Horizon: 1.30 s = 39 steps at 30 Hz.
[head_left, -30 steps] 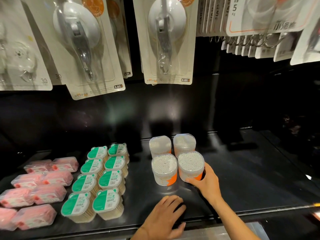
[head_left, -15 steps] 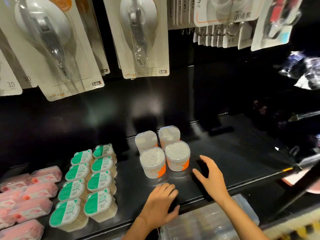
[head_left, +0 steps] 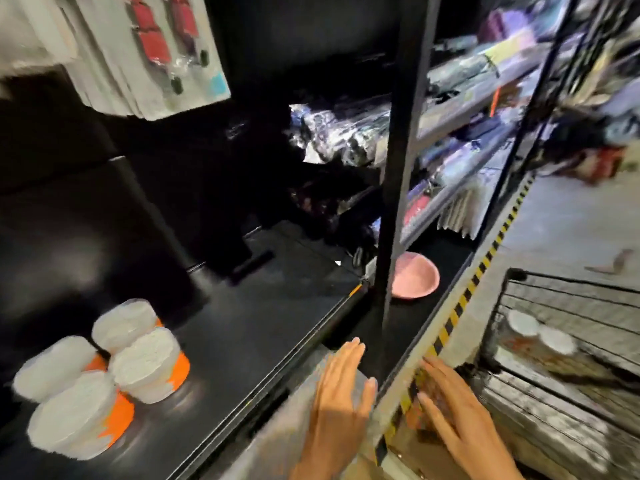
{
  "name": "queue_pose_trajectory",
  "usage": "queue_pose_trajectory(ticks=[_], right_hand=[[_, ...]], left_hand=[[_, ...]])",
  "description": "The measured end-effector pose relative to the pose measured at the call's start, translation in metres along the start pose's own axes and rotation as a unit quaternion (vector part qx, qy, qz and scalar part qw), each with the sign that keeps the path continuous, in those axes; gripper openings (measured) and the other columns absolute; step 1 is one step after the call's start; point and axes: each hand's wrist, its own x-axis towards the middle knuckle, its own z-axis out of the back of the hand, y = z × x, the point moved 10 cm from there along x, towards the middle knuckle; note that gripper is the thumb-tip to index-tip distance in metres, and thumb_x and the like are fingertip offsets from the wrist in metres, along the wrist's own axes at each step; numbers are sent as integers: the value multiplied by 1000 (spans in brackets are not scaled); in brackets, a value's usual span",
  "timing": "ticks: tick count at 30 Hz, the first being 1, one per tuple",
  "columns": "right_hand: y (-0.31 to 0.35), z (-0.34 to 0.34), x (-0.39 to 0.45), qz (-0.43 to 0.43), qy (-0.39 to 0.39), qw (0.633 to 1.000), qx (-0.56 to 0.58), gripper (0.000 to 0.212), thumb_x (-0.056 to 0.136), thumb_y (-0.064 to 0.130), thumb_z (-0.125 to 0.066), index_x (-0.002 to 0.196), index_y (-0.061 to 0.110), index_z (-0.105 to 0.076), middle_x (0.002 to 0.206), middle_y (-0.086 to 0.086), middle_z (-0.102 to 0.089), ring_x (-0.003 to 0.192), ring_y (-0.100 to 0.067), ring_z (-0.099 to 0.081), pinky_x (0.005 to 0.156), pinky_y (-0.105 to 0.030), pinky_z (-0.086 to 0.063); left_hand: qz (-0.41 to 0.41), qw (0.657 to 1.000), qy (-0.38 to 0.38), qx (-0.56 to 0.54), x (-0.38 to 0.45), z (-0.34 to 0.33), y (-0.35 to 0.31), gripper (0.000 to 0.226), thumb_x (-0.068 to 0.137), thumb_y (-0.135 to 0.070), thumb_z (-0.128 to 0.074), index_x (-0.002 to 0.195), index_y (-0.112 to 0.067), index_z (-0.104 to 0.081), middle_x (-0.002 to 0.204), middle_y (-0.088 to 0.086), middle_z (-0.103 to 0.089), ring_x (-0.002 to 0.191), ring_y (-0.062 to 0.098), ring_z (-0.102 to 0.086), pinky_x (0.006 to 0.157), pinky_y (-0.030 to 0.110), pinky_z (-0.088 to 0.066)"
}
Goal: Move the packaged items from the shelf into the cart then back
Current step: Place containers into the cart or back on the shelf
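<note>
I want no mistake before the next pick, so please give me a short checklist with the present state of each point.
1. Left hand free: ok, open, holds nothing.
2. Right hand free: ok, fingers spread, empty.
3. Cart within view: ok, its wire basket is at lower right.
4. Items left in the cart: ok, at least two round white-topped containers show behind the wire; the exact count cannot be told.
5. Place on the shelf: ok, four cotton swab tubs stand at left, with bare shelf to their right.
6. Sharp view of the target: not ok, the picture is blurred.
</note>
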Motion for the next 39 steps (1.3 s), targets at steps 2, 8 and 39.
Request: queue_pose_trajectory(ticks=[2,8,39], right_hand=[[-38,28,-6,-26,-10,1000,-8,52,87,71,-30,136,53,-31,145,41,-17,137,16,-15,110,-10,-19],[-173,115,-4,-102,-52,993,-24,63,81,82,-20,137,54,-32,147,42,-13,136,18,-15,109,-11,-20],[-646,111,65,-493,-135,846,155,98,69,51,-77,147,24,-25,156,1,-24,142,-21,-24,114,-51,-27]], left_hand=[[-49,998,27,17,15,-51,-25,44,98,-38,-39,130,-12,-56,136,1,-55,129,10,-46,108,24,-31],[-88,987,132,6,58,-207,-80,46,100,-49,-27,141,-29,-34,145,-8,-43,135,7,-35,108,26,-29],[315,878,361,-15,111,-691,77,93,71,-12,-80,147,-13,-26,150,13,-32,134,31,-37,109,46,-37]])
